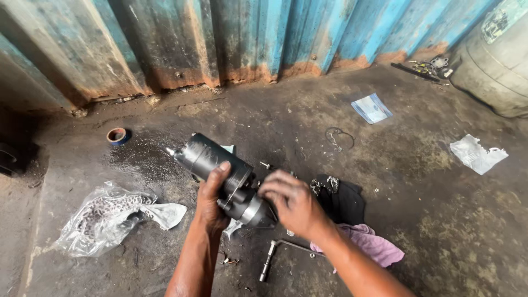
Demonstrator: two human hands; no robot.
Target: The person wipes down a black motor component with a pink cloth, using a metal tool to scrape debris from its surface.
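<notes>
Floor (pixel 418 181) concrete, oily; starter motor (pixel 220 165) held just above it, tilted, nose toward me. I judge: keep the body steady, turn only the nose end. My left hand (pixel 212 201) wraps the barrel, thumb on top. My right hand (pixel 291 203) caps the nose, fingers (pixel 275 184) curled together. Socket wrench (pixel 275 256) lies below.

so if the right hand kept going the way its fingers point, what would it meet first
The right hand points left at the dark cylindrical motor and already rests on its metal end, so it meets that first; the left hand grips it just beyond.
</notes>
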